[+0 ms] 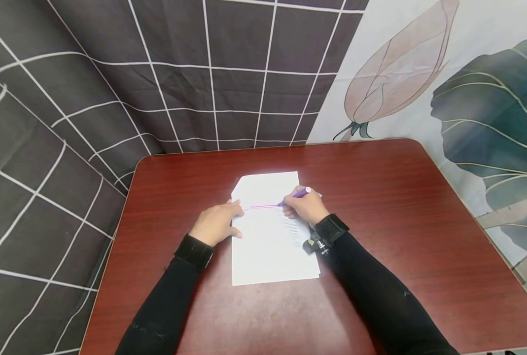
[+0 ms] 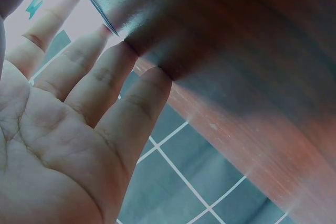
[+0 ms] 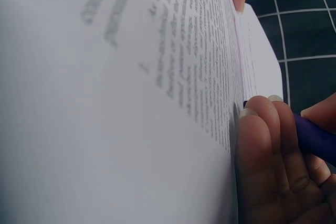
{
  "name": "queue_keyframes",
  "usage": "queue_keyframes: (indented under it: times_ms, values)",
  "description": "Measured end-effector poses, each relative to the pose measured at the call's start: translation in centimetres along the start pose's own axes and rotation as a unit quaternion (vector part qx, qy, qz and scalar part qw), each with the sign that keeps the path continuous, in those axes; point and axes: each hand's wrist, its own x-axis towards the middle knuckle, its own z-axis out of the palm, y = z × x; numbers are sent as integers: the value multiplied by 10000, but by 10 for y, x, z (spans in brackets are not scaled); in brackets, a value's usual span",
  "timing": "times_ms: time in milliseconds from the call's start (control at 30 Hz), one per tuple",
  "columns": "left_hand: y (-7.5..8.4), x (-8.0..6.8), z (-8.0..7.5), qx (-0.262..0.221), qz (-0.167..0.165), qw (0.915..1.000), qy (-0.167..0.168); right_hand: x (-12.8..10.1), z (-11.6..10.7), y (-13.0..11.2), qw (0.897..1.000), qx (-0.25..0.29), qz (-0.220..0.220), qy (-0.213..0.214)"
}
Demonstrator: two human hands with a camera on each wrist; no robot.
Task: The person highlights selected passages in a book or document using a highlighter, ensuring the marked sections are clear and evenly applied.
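Observation:
Printed paper (image 1: 267,259) lies on the table, its rows of text showing large in the right wrist view. My right hand (image 1: 311,208) pinches a purple marker (image 1: 301,193) with a white end, its tip down at the sheet. A thin purple line (image 1: 260,206) runs across the upper part of the page, from the left edge to the tip. At the paper's left edge rests my left hand (image 1: 215,224), fingers extended and fingertips on the margin. From below, the left wrist view shows its palm (image 2: 47,129) and straight, slightly spread fingers.
The reddish-brown wooden table (image 1: 423,246) reaches out on all sides of the paper. Behind it and to the left hangs a dark grid-patterned cloth (image 1: 241,88). A white cloth with a flower and leaf print (image 1: 489,113) hangs at the right.

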Motion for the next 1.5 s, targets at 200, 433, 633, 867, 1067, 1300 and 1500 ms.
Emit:
queue_keyframes:
  times_ms: [200, 433, 633, 867, 1067, 1300, 1500]
  values:
    - [1, -1, -1, -62, -2, 10000, 12, -3, -5, -2, 10000, -17, 59, 24]
    - [2, -1, -1, -53, -11, 10000, 21, -3, -9, 1, 10000, 21, 70, 65]
    - [3, -2, -1, -63, -28, 10000, -2, -4, -14, 5, 9999, 89, 100, 77]
    - [3, -1, -2, -104, -43, 9999, -28, -5, -21, 7, 9999, 63, 124, 91]
    - [2, -1, -3, -161, -88, 9998, -50, -5, -25, 8, 9996, 237, 134, 106]
    - [0, 0, -2, -187, -86, 9998, -34, -6, -29, 10, 9993, 259, 172, 187]
    - [1, -1, -3, -134, -34, 9999, -29, -8, -33, 11, 9995, 182, 137, 218]
